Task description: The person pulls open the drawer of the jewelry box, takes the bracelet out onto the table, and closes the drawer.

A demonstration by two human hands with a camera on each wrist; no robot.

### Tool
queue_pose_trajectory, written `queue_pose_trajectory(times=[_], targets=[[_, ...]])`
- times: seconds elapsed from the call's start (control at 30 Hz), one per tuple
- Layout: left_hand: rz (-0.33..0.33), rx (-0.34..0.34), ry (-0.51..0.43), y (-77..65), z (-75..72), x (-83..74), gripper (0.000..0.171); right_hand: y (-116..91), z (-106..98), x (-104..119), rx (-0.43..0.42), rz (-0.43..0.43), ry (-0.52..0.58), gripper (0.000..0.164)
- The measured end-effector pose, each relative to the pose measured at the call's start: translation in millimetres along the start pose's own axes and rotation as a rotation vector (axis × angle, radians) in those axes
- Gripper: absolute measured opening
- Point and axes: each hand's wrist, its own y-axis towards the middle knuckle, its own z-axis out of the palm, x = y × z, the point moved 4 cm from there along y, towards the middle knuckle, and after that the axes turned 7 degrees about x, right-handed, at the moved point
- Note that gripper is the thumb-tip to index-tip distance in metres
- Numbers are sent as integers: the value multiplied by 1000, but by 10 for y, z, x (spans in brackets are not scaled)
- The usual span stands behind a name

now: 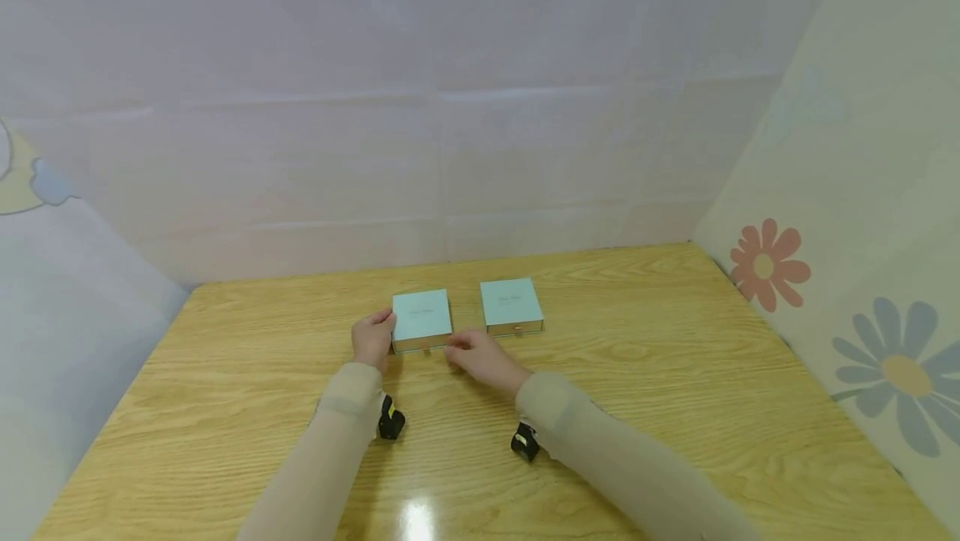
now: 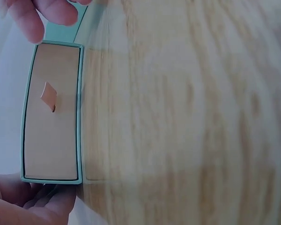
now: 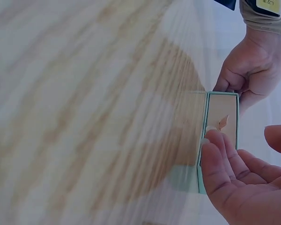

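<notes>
A pale mint drawer box (image 1: 422, 314) lies on the wooden table, its beige drawer front (image 2: 51, 140) facing me. A small pinkish-tan pull tab (image 2: 48, 96) sticks out of that front, and the drawer looks closed. At the box's left side, my left hand (image 1: 372, 338) holds it, the thumb by the top edge; some fingers are hidden behind the box in the left wrist view. Near the front right corner is my right hand (image 1: 487, 359), thumb apart from loosely bent fingers (image 3: 215, 166). These fingertips are close to the tab, with nothing visibly pinched.
A second matching mint box (image 1: 512, 301) stands to the right of the first, a short gap between them. Both are toward the back of the wooden table (image 1: 675, 374). A pale fabric backdrop (image 1: 450, 107) rises behind, with a flower-printed side panel (image 1: 862, 191) at the right.
</notes>
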Motion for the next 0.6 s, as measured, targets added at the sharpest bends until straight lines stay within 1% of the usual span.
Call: queue_pose_trajectory(times=[0.2, 0.4, 0.47, 0.6], targets=[[-16, 8, 13, -12, -10, -14, 37, 57, 48, -33, -25, 58, 85, 30], [-37, 12, 16, -36, -7, -29, 37, 112, 92, -54, -36, 88, 114, 27], [-33, 10, 25, -36, -2, -34, 37, 126, 107, -56, -33, 99, 134, 26], [-4, 1, 46, -31, 12, -44, 35, 153, 124, -64, -32, 121, 203, 27]])
